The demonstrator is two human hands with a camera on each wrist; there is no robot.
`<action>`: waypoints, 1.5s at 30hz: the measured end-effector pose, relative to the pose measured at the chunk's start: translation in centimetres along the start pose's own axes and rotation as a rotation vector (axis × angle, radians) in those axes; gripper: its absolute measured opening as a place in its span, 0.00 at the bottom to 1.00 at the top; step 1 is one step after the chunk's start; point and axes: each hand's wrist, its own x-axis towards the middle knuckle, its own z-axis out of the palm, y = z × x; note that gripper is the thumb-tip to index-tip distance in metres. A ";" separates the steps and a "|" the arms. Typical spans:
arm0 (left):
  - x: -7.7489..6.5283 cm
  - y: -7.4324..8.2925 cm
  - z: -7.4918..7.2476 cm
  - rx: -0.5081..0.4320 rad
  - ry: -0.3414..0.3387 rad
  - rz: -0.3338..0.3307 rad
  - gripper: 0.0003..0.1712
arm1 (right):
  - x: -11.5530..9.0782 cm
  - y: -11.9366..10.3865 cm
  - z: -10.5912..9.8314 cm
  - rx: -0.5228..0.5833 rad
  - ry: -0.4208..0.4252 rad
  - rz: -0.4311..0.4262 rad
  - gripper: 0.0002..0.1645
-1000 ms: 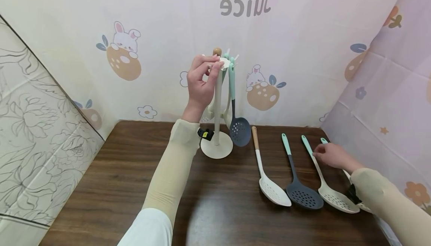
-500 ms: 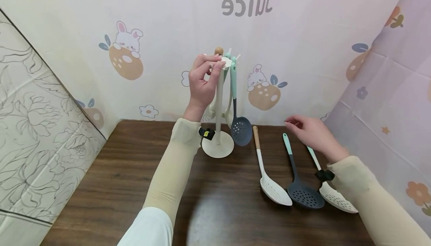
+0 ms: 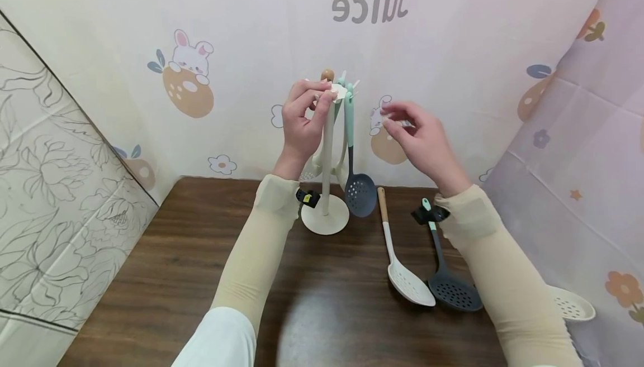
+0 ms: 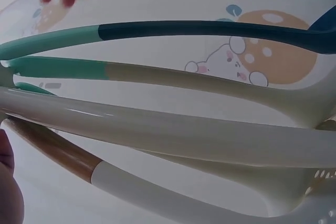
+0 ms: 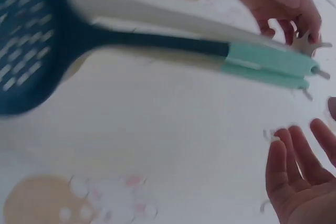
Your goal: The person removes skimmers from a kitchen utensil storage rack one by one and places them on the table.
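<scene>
My left hand (image 3: 304,121) pinches the white top of a utensil stand (image 3: 326,219), thumb and fingers at its hooks. A dark slotted skimmer with a mint handle (image 3: 359,194) hangs on the stand's right side. Behind it hangs a cream utensil with a mint handle (image 4: 210,80). A white utensil with a wooden handle end (image 4: 68,153) shows in the left wrist view. My right hand (image 3: 422,138) is raised to the right of the stand, thumb and fingers loosely bent and apart, with nothing between them. Its fingers (image 5: 299,161) stay apart from the hanging skimmer.
On the brown table (image 3: 201,277) lie a white slotted turner with a wooden handle (image 3: 407,283) and a dark slotted turner (image 3: 455,291) with a mint handle. A cream slotted head (image 3: 573,304) shows beyond my right forearm. Patterned cloth walls (image 3: 251,32) stand behind and at the sides.
My right hand has left the mint handles at the far right and moved up and left toward the stand. My left hand has kept its pinch on the stand's top.
</scene>
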 end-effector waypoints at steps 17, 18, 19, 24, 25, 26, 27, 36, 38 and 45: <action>1.1 0.7 -0.3 -0.033 -0.014 -0.216 0.05 | 6.0 -1.6 4.9 0.851 -0.074 -0.165 0.24; 1.1 0.7 -0.2 -0.033 -0.006 -0.222 0.05 | 6.1 -1.5 5.1 0.867 -0.074 -0.164 0.23; 1.0 0.7 -0.1 -0.032 0.003 -0.223 0.05 | 6.2 -1.4 5.2 0.888 -0.074 -0.160 0.23; 0.6 0.5 0.4 -0.023 0.051 -0.214 0.04 | 6.7 -0.7 5.9 0.983 -0.070 -0.139 0.19; 0.5 0.5 0.5 -0.010 0.061 -0.206 0.03 | 6.8 -0.5 6.1 1.016 -0.069 -0.128 0.18; 0.5 0.4 0.6 0.004 0.073 -0.199 0.03 | 7.0 -0.4 6.3 1.039 -0.068 -0.120 0.16; 0.4 0.4 0.8 0.027 0.088 -0.195 0.03 | 7.1 -0.3 6.5 1.060 -0.065 -0.113 0.15; -0.1 -0.3 1.3 0.230 0.166 -0.212 0.06 | 8.0 0.3 7.5 1.252 -0.089 -0.056 0.17; -0.6 -1.2 1.5 0.223 0.172 -0.243 0.07 | 8.3 0.3 7.6 1.297 -0.106 -0.045 0.17; -1.2 -3.1 1.6 0.078 0.165 -0.258 0.08 | 8.3 0.3 7.9 1.389 -0.126 0.013 0.14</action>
